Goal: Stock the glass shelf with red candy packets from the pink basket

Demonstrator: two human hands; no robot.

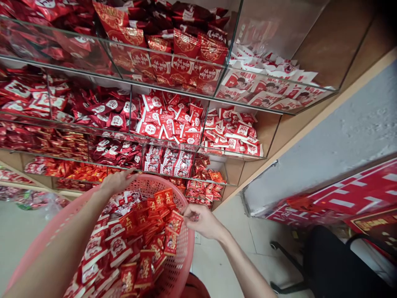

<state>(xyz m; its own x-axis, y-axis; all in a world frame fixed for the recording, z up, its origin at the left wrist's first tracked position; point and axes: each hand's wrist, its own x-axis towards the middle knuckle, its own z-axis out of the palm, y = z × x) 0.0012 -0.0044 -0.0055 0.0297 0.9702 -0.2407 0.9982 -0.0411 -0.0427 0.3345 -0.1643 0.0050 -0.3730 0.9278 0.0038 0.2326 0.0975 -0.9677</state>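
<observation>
Reaching over a pink basket (71, 209) from the left, with the left hand (119, 181) at the far rim, close to the shelves (268, 130); impossible to tell whether clamped on the rim or with fingers merely laid across. In the basket, heaped loosely with red packets (139, 219): likely to slide and spill if tipped by an uneven hold. At the right rim, touching with the right hand (198, 219), fingers curled together; cannot tell whether clamped on the rim or on a packet's edge. Could bend the rim if lifted there alone; could knock the glass fronts if pushed forward. Farther right, well apart, near a black chair (335, 265): liable to bump its legs if swung that way.
</observation>
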